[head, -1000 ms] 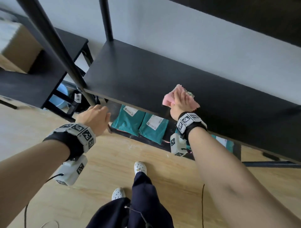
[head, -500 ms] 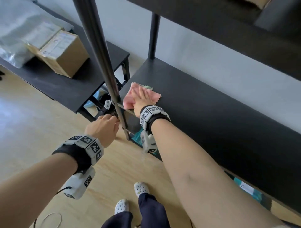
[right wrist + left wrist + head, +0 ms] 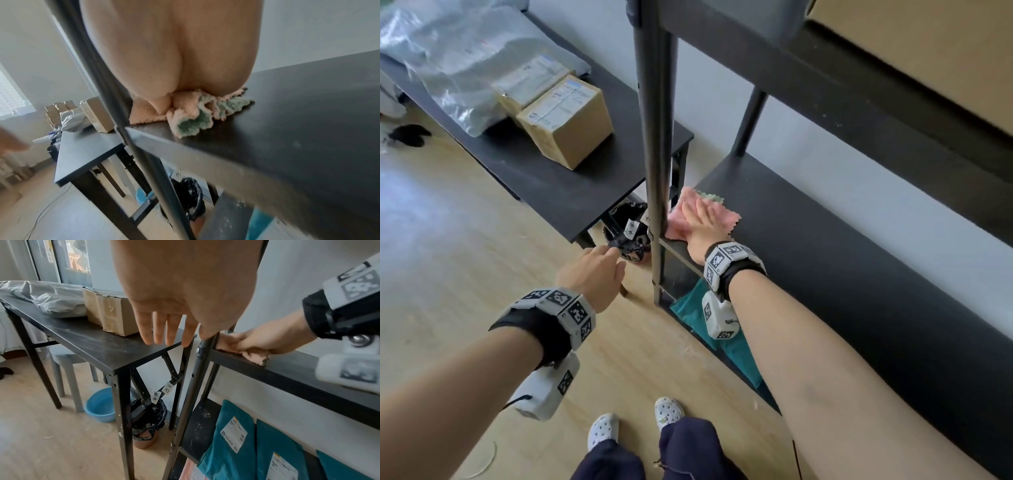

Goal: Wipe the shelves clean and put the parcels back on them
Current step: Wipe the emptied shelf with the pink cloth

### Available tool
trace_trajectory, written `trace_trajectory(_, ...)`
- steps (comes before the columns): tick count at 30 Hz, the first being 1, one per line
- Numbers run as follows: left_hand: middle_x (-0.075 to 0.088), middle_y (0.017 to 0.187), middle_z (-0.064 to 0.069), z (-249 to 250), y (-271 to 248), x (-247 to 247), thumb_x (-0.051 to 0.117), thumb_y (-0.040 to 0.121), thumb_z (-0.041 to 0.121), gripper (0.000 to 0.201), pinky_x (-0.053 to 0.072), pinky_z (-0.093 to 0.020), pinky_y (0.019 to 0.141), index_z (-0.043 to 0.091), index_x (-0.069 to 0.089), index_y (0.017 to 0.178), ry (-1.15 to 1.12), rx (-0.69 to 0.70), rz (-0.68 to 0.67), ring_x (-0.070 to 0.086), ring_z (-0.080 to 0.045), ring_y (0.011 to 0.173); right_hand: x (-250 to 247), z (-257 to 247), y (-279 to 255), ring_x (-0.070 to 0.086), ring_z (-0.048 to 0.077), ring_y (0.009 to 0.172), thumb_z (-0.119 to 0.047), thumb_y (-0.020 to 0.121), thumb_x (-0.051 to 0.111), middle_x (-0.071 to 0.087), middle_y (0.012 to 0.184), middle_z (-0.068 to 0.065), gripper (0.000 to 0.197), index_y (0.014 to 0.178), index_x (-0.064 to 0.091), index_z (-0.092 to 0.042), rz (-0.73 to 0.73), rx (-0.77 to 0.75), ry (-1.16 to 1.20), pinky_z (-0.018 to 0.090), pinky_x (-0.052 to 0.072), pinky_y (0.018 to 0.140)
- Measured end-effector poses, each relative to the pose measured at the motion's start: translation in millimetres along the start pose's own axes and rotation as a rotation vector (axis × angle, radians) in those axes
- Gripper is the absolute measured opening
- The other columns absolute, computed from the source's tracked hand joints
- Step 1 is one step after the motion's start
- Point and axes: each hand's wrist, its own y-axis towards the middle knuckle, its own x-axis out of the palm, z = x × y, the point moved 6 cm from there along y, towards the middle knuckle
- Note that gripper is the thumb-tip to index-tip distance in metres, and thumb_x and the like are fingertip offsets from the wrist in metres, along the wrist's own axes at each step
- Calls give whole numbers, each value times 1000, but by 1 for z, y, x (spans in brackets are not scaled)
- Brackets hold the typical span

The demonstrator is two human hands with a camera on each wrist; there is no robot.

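Right hand (image 3: 703, 222), fingers flat, presses a pink cloth (image 3: 722, 215) on the shelf (image 3: 825, 246); left hand (image 3: 592, 270) hangs relaxed, holding nothing.

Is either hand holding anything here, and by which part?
Right hand presses flat on the cloth's middle at the shelf's left end, not a grip. Left hand holds nothing.

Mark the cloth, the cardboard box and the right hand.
cloth (image 3: 722, 214): head view, pink corner right of the fingers.
cardboard box (image 3: 566, 118): head view, top face.
right hand (image 3: 703, 224): head view, back of hand.
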Motion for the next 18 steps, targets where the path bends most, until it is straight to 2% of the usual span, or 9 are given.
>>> trace_trajectory(3, 58, 103, -5, 2, 7, -9, 28, 97, 33, 35, 51, -45, 81, 12, 56, 102, 3, 38, 10, 56, -27, 100, 9, -2, -19, -23, 23, 144, -8, 98, 39, -21, 158, 3, 73, 153, -6, -24, 29, 0, -13, 43, -13, 117)
trace_trajectory(5, 57, 103, -4, 4, 12, -19, 27, 98, 34, 35, 50, -45, 83, 13, 55, 102, 21, 86, 13, 56, -27, 100, 11, -5, -29, -23, 24, 145, -11, 98, 42, -20, 158, 5, 73, 153, -5, -22, 19, 12, 5, 40, -16, 114)
trace_trajectory(10, 55, 116, -1, 15, 15, -41, 27, 101, 34, 35, 49, -39, 83, 15, 54, 113, 110, 240, -3, 52, -23, 112, 19, -11, -57, -24, 24, 144, 5, 90, 43, -24, 157, 7, 86, 152, -11, -21, 27, 124, 5, 34, -19, 110)
trace_trajectory(13, 55, 117, -2, 18, 12, -37, 27, 101, 32, 36, 47, -37, 82, 14, 54, 116, 154, 341, -42, 51, -22, 114, 25, -14, -63, -25, 22, 144, 8, 89, 41, -26, 157, 6, 88, 151, -14, -21, 37, 169, -8, 31, -23, 105)
trace_trajectory(15, 56, 118, -2, 23, 9, -29, 28, 100, 31, 36, 48, -37, 83, 14, 54, 117, 161, 409, -56, 51, -22, 115, 20, -14, -57, -21, 25, 145, 6, 89, 41, -21, 158, 8, 86, 152, -11, -21, 42, 187, -22, 32, -21, 109)
trace_trajectory(18, 55, 118, 0, 26, 10, -14, 30, 100, 31, 34, 49, -38, 80, 15, 53, 118, 166, 438, -81, 51, -22, 115, 10, -11, -36, -15, 28, 147, -6, 96, 41, -15, 159, 9, 76, 152, -8, -22, 40, 213, -33, 37, -13, 116)
